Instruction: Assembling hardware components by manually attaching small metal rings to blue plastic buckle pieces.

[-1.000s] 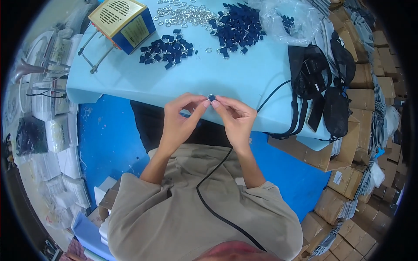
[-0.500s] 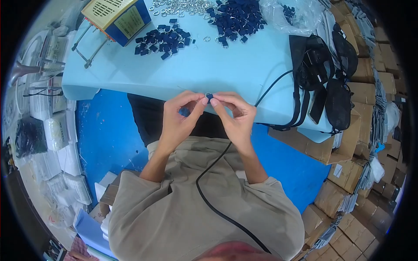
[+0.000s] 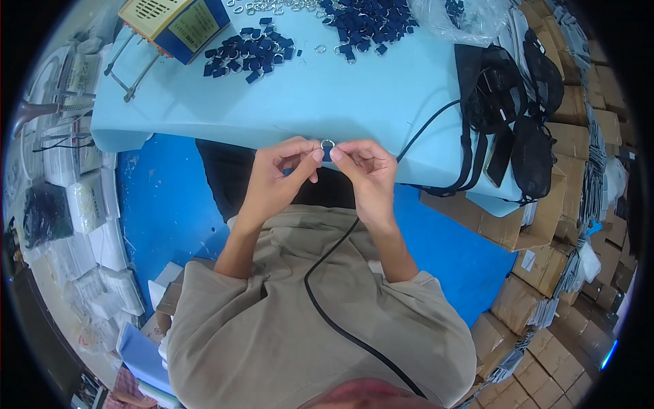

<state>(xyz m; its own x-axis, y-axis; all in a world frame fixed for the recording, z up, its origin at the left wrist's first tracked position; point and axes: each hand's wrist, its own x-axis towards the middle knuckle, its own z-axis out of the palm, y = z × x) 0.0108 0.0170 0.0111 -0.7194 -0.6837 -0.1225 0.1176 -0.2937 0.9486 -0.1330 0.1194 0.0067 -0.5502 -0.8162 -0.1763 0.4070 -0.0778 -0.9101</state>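
Observation:
Between my fingertips, just off the table's near edge, is a small dark blue fabric tab with a silver metal ring. My left hand pinches it from the left, thumb against forefinger. From the other side my right hand pinches the same piece. The ring stands up at the top, and the blue fabric shows below it, partly covered by my thumbs. On the light blue table ahead lie a smaller pile of similar tabs with rings, a larger pile and loose silver rings.
A cream and blue box-shaped device on metal legs stands at the far left. A clear plastic bag, black pouches with straps and a phone lie at the right. A black cable crosses my front. Cardboard boxes are stacked rightward.
The silver ring now shows upright above the blue fabric between my fingers, where mostly fabric showed before. Both hands still pinch the piece. The whole view has shifted slightly.

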